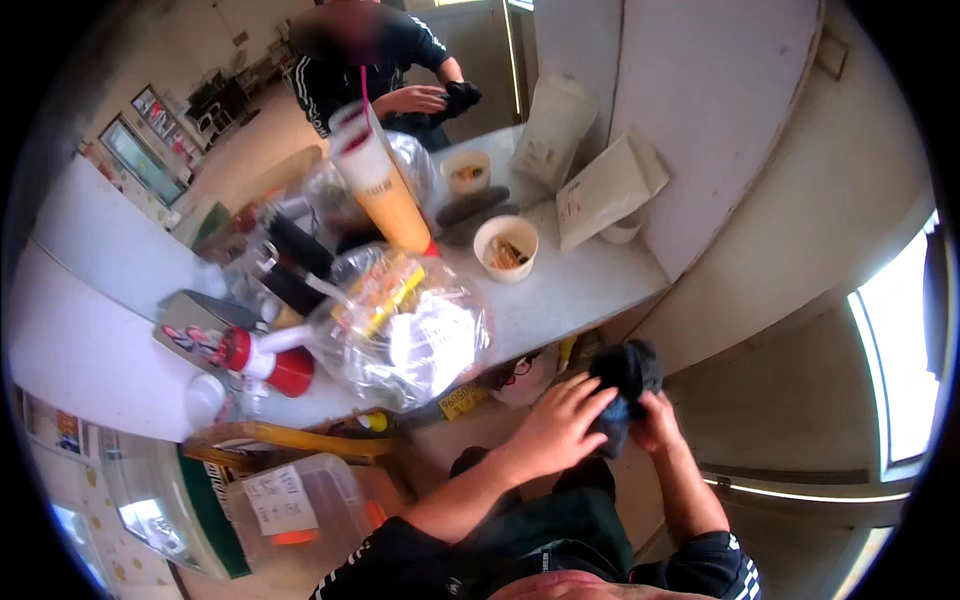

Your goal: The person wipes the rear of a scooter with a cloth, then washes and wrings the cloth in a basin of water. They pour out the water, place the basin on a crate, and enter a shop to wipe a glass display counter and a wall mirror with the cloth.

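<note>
A crumpled black fabric item is held in front of me, beyond the edge of the white counter; it looks soft, but its exact kind does not show. My right hand is closed on its lower right side, the thumb pressed to the cloth. My left hand lies against its left side with fingers stretched out and slightly apart. The mirror behind the counter repeats both hands and the black fabric.
On the counter stand a paper cup, a white packet, a tall orange-and-white tube, a clear plastic bag and a red container. A wooden chair back and a clear bin are lower left.
</note>
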Available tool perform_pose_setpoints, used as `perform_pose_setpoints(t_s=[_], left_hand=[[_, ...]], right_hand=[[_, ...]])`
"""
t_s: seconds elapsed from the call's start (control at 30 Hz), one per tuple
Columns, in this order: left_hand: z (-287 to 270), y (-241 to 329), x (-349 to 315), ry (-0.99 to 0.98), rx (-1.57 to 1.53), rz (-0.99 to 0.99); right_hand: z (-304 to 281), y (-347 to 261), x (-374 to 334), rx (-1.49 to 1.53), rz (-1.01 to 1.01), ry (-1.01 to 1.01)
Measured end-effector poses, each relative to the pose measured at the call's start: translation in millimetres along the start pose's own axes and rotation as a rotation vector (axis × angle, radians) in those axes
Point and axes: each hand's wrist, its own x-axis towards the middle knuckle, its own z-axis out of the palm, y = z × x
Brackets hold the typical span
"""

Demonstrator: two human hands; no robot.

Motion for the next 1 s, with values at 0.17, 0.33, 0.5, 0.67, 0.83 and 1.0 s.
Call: perform_pose_setpoints(t_s=[0.17,0.33,0.5,0.67,0.83,1.0], left_hand=[[-184.5,3.1,54.3,0.583,0.077,-0.179],[-324.6,-60.9,130.5,0.719,0.731,-0.341],[-337.1,-99.8,165.3,0.521,0.642,-0.623],[-320.8,-90.3,167.4,0.536,0.599,-0.673],[-283.7,-55.6,121.3,0.617,0.489,-0.488],[-274.1,-18.4,60.2,0.604,0.455,-0.648]], right_hand=[[105.6,-123.3,-0.8,-0.119,-0.156,0.041],[219.7,-179.8,63.2,0.012,-0.103,-0.12],[281.3,-182.8,133.6,0.156,-0.02,-0.124],[279.7,-206.7,244.2,0.292,-0.093,0.049],[288.3,-169.1,345.6,0.109,0.162,0.283],[393.7,9.4,347.4,0.115,0.502,-0.024]])
